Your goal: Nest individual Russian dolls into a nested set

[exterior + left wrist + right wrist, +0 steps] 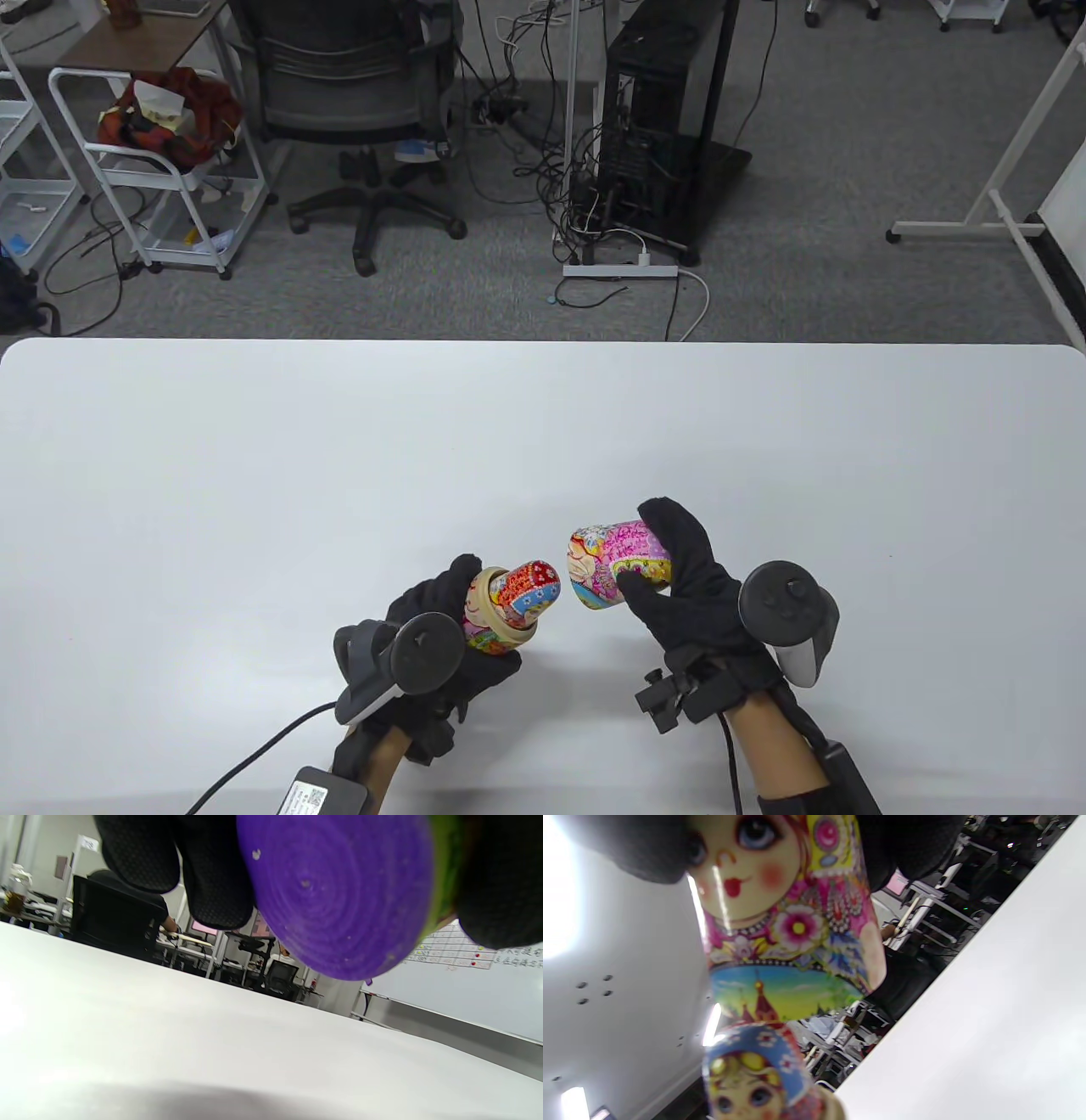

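Observation:
My left hand (441,654) grips the bottom half of a large doll (492,628), tilted to the right, with a smaller red and blue doll (530,592) standing out of its open rim. Its purple base (339,895) fills the left wrist view between my fingers (216,878). My right hand (679,577) holds the pink top half of the large doll (615,564) just right of it, open end toward the smaller doll, a small gap between them. In the right wrist view the top half's painted face (780,908) is above the smaller doll's head (755,1073).
The white table (254,475) spreads wide to the left, right and far side of my hands. A cable (254,755) from my left wrist trails over the table's near edge. An office chair, a computer tower and carts stand on the floor beyond the far edge.

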The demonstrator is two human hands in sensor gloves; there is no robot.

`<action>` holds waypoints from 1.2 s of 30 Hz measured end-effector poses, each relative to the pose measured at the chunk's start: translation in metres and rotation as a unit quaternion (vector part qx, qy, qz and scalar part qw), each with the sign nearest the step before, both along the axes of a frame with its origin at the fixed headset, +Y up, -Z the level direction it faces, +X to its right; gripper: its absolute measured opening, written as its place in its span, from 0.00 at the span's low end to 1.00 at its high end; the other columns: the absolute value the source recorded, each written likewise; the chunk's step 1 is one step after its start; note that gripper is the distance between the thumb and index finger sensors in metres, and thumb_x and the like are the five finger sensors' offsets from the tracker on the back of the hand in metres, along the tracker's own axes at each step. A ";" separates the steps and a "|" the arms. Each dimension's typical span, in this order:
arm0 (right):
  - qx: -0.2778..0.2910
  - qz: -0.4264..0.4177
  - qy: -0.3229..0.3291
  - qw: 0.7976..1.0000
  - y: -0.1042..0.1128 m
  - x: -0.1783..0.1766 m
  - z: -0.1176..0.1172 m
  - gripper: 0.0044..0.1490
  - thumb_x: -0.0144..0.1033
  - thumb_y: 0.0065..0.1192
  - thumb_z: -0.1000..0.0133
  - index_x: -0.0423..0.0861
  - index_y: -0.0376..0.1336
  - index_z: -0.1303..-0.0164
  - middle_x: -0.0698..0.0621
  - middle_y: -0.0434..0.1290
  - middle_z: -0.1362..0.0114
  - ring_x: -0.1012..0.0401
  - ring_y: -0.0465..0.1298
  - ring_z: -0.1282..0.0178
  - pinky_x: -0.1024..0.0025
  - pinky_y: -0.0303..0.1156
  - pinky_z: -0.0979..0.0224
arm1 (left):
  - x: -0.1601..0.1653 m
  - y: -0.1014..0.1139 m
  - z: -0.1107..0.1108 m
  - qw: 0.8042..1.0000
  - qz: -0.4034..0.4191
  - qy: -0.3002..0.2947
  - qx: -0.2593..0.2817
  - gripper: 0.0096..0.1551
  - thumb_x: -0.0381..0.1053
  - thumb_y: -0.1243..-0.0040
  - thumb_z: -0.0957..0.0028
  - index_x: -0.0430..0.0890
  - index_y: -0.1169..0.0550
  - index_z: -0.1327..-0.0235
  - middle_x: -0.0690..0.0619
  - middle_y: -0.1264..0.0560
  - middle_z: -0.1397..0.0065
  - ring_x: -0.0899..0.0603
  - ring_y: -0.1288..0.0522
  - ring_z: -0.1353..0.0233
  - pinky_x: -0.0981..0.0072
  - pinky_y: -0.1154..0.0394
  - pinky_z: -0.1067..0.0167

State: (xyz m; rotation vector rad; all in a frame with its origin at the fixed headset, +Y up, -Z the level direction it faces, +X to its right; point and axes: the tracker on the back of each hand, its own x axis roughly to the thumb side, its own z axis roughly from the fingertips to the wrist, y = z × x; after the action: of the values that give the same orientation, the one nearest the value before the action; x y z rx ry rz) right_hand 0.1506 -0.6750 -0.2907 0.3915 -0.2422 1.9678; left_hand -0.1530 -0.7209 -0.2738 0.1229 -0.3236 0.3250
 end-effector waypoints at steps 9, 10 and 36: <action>0.044 0.063 0.041 0.996 0.010 -0.027 0.014 0.47 0.62 0.61 0.49 0.64 0.44 0.25 0.43 0.51 0.17 0.44 0.70 0.26 0.49 0.70 0.29 | 0.013 0.007 0.009 0.999 -0.011 -0.030 0.019 0.73 0.81 0.31 0.68 0.46 0.50 0.22 0.48 0.32 0.24 0.42 0.24 0.29 0.40 0.29 0.30; 0.047 0.070 0.043 0.996 0.009 -0.030 0.015 0.47 0.62 0.61 0.49 0.64 0.44 0.25 0.44 0.51 0.17 0.44 0.70 0.26 0.49 0.70 0.29 | 0.014 0.008 0.010 0.999 -0.012 -0.031 0.022 0.73 0.81 0.31 0.69 0.46 0.50 0.22 0.49 0.32 0.24 0.42 0.24 0.29 0.40 0.29 0.30; 0.032 0.074 0.105 0.991 -0.006 -0.045 0.014 0.47 0.61 0.64 0.50 0.65 0.44 0.25 0.46 0.50 0.17 0.44 0.68 0.25 0.49 0.69 0.26 | 0.017 0.007 0.011 0.997 0.004 -0.071 -0.008 0.72 0.81 0.30 0.70 0.47 0.48 0.22 0.47 0.29 0.26 0.42 0.23 0.30 0.40 0.29 0.30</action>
State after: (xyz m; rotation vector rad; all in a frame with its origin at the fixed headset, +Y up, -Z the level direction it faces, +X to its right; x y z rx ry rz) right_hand 0.1052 -0.6813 -0.2763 0.6709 -0.1450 2.0495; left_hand -0.1359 -0.7135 -0.2631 0.0861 -0.4605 0.3451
